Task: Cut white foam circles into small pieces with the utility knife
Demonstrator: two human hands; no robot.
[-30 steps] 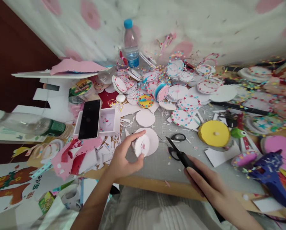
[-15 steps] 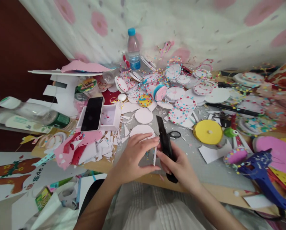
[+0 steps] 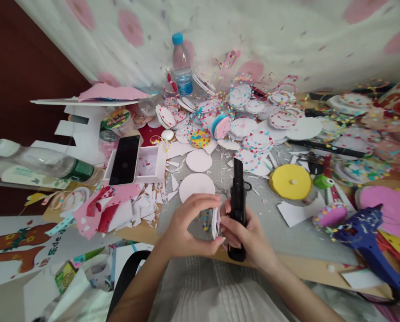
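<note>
My left hand (image 3: 183, 229) is curled in a C shape around a small stack of white paper discs (image 3: 215, 223), held on edge between thumb and fingers. Colourful little beads (image 3: 206, 220) show in the gap of that hand. My right hand (image 3: 248, 237) grips a long black tool (image 3: 238, 197), upright; its exact kind is not clear. The right thumb and fingertips also touch the discs' right side. Beyond the hands, two flat white discs (image 3: 197, 186) lie on the grey mat (image 3: 273, 232). Scissors (image 3: 248, 185) are partly hidden behind the black tool.
A phone (image 3: 125, 160) rests on a white box (image 3: 156, 163) at left, above paper scraps (image 3: 146, 203). Bead-trimmed discs (image 3: 243, 127) are heaped at the back near a water bottle (image 3: 182, 67). Right are a yellow disc (image 3: 290, 183) and a blue glue gun (image 3: 364, 241).
The black tool has swung from leaning left to nearly upright. The disc stack has turned, showing more of its layers, and the beads by my left hand are more visible.
</note>
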